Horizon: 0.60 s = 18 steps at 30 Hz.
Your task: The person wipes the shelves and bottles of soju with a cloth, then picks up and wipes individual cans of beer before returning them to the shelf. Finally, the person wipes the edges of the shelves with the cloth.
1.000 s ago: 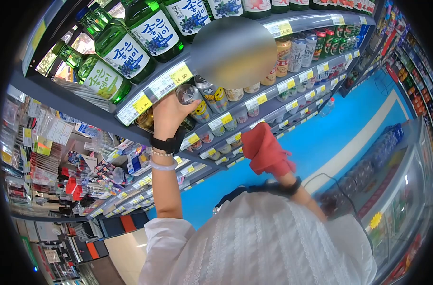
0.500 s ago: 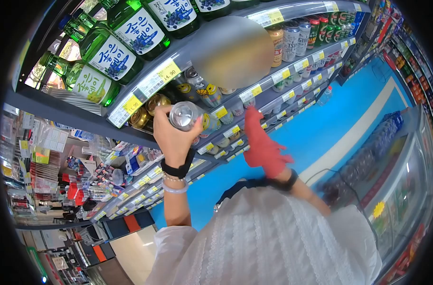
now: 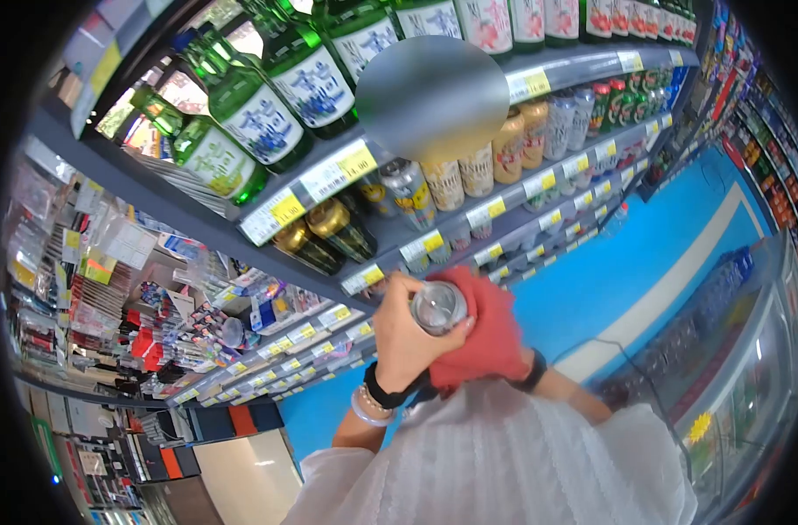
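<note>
In front of my chest, my left hand [image 3: 403,339] is wrapped around a drink can [image 3: 438,308], its silvery round end facing up. Most of the can's side is hidden by the fingers. My right hand [image 3: 482,337] is covered in red fabric that looks like a glove, and it presses around the can's right side. Its separate fingers cannot be made out. Black bands circle both wrists. Beyond the hands, a shelf holds dark cans with gold tops [image 3: 342,229] and a grey can with yellow smiley faces [image 3: 408,194].
Green bottles [image 3: 316,87] line the upper shelf, above price labels [image 3: 338,171]. More cans [image 3: 556,122] stand farther right. A glass-topped freezer [image 3: 740,376] and wrapped bottles [image 3: 679,324] are at right. Packaged goods [image 3: 110,254] hang at left. A blurred patch covers part of the shelf.
My left hand has drawn the can away from the shelf, down and right toward my chest. My red-covered right hand has come in against it. The view has shifted slightly.
</note>
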### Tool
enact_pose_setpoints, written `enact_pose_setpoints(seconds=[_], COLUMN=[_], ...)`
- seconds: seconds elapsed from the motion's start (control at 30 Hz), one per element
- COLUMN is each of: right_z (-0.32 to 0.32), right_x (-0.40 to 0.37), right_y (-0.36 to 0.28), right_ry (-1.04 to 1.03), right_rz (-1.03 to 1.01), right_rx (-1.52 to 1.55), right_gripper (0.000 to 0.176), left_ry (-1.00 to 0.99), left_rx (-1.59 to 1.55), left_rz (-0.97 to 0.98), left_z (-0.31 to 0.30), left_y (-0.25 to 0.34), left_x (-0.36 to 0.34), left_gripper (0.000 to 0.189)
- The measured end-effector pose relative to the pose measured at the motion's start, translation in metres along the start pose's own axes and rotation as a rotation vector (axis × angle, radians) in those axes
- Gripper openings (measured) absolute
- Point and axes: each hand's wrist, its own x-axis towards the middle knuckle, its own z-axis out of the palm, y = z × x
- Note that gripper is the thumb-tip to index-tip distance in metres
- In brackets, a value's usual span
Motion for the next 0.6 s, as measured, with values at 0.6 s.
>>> enact_pose_setpoints(seconds=[0.6], right_z=[0.010], right_x=[-0.092], right_y=[0.183], right_ry=[-0.433], right_rz=[0.206], right_rx=[0.615], right_gripper=[0.073], left_ry=[0.133], left_rx=[-0.278], left_rz=[-0.126], left_z=[0.012], left_y=[-0.041], left_x=[0.000], left_gripper=[0.052])
